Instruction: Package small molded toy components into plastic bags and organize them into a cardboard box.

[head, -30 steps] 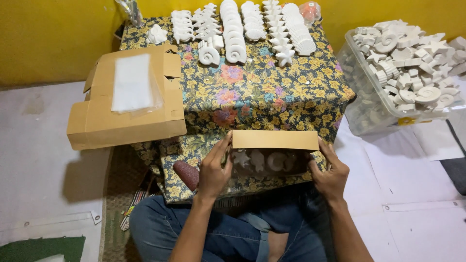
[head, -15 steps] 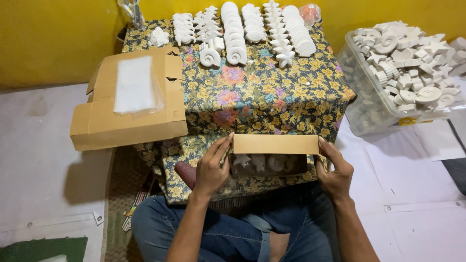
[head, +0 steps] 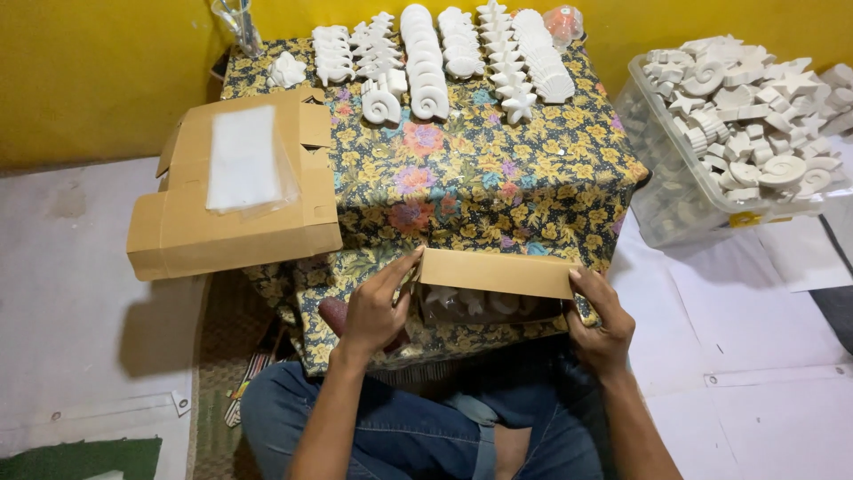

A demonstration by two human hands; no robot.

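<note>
Floral-clothed table (head: 498, 191) before me: my left hand (head: 378, 307) and right hand (head: 602, 324) clasp the small cardboard box (head: 493, 284), fingers closed around its ends. Tilting could spill the white shell pieces (head: 471, 302).

Small home craft workshop: rows of white plaster shapes (head: 462, 53) on a floral-clothed table (head: 480, 178), a full plastic bin (head: 675, 204), cardboard boxes (head: 231, 187).
</note>
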